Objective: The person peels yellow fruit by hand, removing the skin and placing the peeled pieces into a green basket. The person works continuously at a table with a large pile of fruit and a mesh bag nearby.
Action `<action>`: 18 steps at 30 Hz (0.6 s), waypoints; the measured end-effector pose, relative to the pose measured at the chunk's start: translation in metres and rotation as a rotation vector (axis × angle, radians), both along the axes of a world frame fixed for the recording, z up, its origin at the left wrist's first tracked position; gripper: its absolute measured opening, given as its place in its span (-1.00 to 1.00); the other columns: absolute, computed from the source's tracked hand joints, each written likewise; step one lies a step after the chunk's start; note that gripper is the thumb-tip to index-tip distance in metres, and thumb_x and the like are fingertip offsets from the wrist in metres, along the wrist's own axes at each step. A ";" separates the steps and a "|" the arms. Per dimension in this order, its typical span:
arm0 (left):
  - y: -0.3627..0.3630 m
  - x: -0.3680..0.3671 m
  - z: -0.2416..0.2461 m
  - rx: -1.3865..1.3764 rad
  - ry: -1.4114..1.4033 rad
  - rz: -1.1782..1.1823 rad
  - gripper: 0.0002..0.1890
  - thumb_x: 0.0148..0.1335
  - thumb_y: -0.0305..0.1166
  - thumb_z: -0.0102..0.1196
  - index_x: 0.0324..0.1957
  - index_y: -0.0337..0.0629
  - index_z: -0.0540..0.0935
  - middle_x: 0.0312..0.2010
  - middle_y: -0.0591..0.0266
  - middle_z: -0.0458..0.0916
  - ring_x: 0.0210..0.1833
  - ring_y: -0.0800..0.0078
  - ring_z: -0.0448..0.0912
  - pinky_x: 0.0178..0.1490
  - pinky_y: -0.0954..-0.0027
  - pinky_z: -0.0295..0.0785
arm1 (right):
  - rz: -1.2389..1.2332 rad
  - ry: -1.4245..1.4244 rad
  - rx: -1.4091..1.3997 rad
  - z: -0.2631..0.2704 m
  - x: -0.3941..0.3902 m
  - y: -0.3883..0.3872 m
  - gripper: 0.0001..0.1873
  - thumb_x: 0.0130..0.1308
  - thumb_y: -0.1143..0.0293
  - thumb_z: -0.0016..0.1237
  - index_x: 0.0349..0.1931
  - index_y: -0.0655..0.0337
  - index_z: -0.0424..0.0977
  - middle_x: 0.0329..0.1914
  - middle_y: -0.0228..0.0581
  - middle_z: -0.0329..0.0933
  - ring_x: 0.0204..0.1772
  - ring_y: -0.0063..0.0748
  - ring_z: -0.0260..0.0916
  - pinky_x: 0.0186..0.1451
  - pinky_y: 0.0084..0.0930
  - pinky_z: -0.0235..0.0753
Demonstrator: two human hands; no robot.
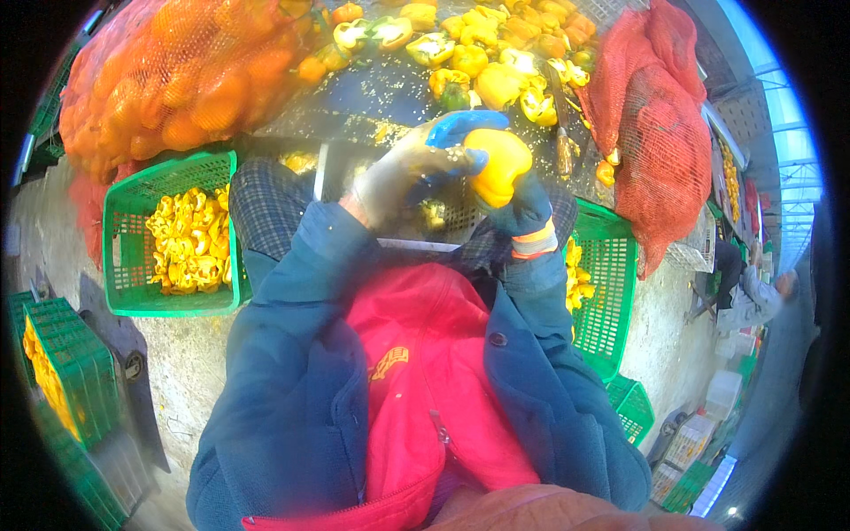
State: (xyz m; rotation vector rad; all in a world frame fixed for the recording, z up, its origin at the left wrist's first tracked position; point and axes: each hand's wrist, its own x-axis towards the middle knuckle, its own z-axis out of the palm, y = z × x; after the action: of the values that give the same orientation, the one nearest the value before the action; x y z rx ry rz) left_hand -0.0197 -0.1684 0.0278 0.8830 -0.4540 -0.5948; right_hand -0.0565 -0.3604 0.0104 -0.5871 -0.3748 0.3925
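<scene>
My left hand, in a white and blue work glove, has its fingers against the left side of a yellow bell pepper. My right hand, in a dark blue glove with an orange-edged cuff, grips the same pepper from below and the right. Beyond the hands lies a dark work surface strewn with pale seeds. Cut and whole yellow peppers are heaped at its far side. A knife with a worn wooden handle rests to the right of the hands.
An orange mesh sack of peppers bulges at the left, and red mesh sacks lie at the right. Green crates with yellow pepper pieces flank my legs. More crates stand at far left. Another person sits at far right.
</scene>
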 end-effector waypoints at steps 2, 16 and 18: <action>0.000 0.001 0.000 -0.007 0.007 0.055 -0.35 0.22 -0.34 0.31 0.32 -0.30 0.40 0.20 0.13 0.51 0.25 0.39 0.48 0.35 0.32 0.35 | -0.101 0.005 -0.129 0.005 0.004 0.001 -0.53 0.36 0.28 0.02 0.21 0.29 0.35 0.28 0.01 0.39 0.30 -0.11 0.39 0.40 -0.20 0.35; 0.047 0.047 -0.065 -0.043 0.095 0.533 -0.55 0.39 -0.33 0.07 0.26 -0.31 0.47 0.08 0.16 0.57 0.05 0.45 0.54 0.14 0.43 0.44 | -0.537 -0.151 -1.533 -0.061 0.027 -0.007 -0.42 0.16 0.13 0.22 0.15 0.23 0.46 0.10 0.05 0.54 0.11 -0.14 0.52 0.14 -0.30 0.53; 0.072 0.051 -0.066 -0.163 0.139 0.575 -0.54 0.44 -0.29 0.02 0.28 -0.35 0.44 0.13 0.14 0.54 0.10 0.42 0.52 0.21 0.38 0.41 | -0.507 -0.131 -1.463 -0.074 0.041 -0.017 -0.43 0.18 0.17 0.20 0.15 0.26 0.46 0.08 0.03 0.56 0.08 -0.20 0.54 0.13 -0.34 0.54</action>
State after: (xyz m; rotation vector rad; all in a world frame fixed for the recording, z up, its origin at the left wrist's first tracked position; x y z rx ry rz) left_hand 0.0310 -0.0962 -0.0385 0.7633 -0.1061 -0.0868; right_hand -0.0157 -0.3775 -0.0636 -2.0908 0.0163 0.0706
